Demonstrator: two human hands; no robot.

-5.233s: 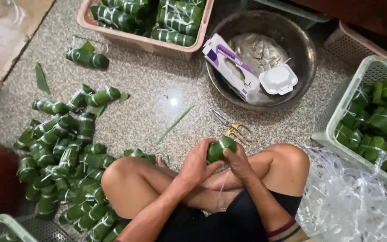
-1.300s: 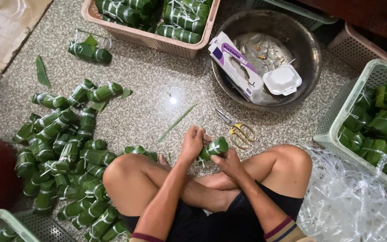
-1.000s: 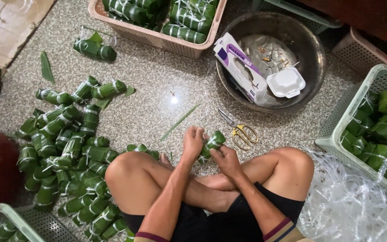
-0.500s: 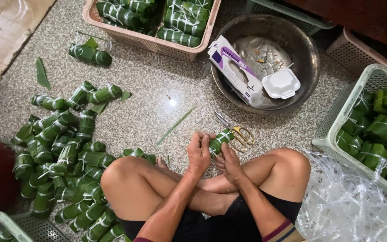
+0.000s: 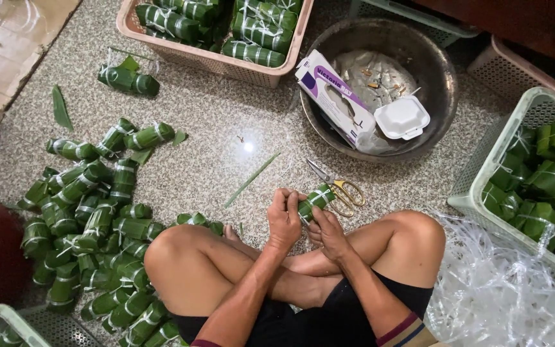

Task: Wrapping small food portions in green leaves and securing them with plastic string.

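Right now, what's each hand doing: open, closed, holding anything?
Left hand: closed on one end of the green leaf-wrapped roll.
Right hand: closed on the same roll from below.

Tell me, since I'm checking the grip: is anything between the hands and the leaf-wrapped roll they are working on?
Nothing visible is. The left hand and the right hand both touch the leaf-wrapped roll directly, above the crossed legs. The scissors lie on the floor just beyond it, not between hands and roll.
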